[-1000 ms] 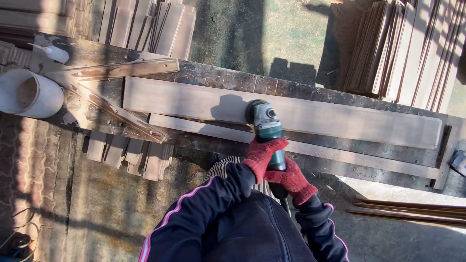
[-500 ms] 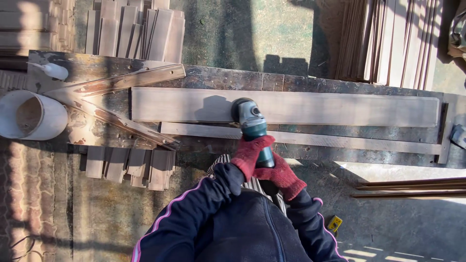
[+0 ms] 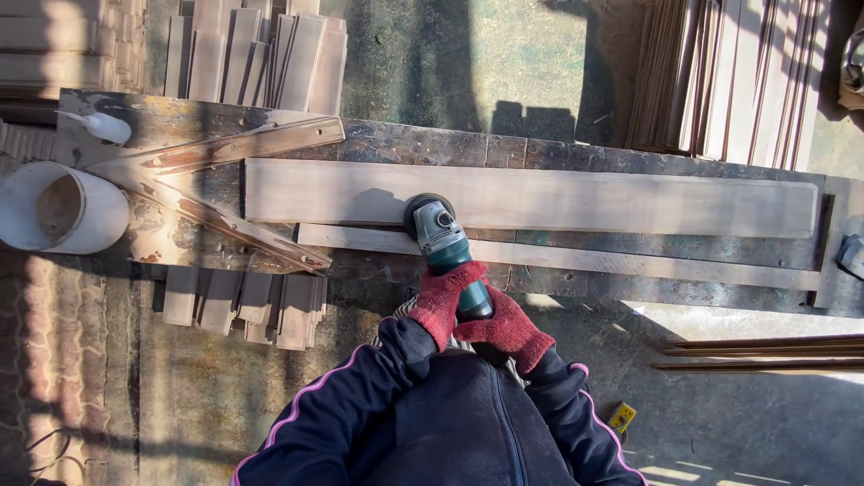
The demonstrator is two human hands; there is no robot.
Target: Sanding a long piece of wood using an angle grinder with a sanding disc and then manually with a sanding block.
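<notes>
We grip the green angle grinder [image 3: 447, 252] with both red-gloved hands, our left hand [image 3: 441, 301] wrapped around its body and our right hand [image 3: 507, 328] closed just behind. Its head rests on the long wooden board [image 3: 576, 198] atop the workbench [image 3: 423, 144], apparently touching the board's near edge. A white bucket [image 3: 63, 211] stands far left.

Single head-worn view, looking steeply down, workbench [image 3: 576, 157] at arm's reach ahead
</notes>
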